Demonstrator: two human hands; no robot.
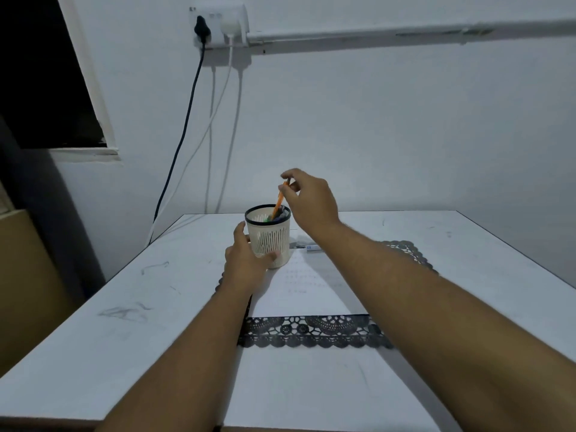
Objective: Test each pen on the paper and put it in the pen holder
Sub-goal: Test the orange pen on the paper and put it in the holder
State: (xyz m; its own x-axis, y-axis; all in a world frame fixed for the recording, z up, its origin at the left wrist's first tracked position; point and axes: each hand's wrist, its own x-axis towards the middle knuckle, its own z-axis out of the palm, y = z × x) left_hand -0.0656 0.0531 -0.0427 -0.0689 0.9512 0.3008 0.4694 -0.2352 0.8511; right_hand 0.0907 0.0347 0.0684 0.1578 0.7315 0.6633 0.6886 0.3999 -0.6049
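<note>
So the biggest thing here is the white table (124,353), scuffed with grey marks on its left side, pushed up against a pale wall. In the middle of it lies a black lace mat (311,332), and on top of that a sheet of white paper (299,294) with some faint rows of scribbles on it, too faint to read.

At the far end of the paper stands the pen holder (270,241), a cream slotted cup with a dark rim, upright. The left hand (246,260) is wrapped around its near left side, thumb across the front of the cup, fingers curled round behind. There are already a few pens inside, something green and something dark, hard to tell more.

The right hand (308,199) is up above the cup, just to its right, pinching the top end of an orange pen (278,201) between thumb and fingertips. The pen is tilted, its lower end down inside the holder's mouth, its upper end leaning right toward the hand.

Just right of the holder, at the far edge of the paper, lie a couple of small flat items (307,246), one with a bluish bit; can't tell what they are.

Up on the wall on the far left there's a socket block (218,26) with a black plug and a white one, cables hanging down behind the table.
</note>
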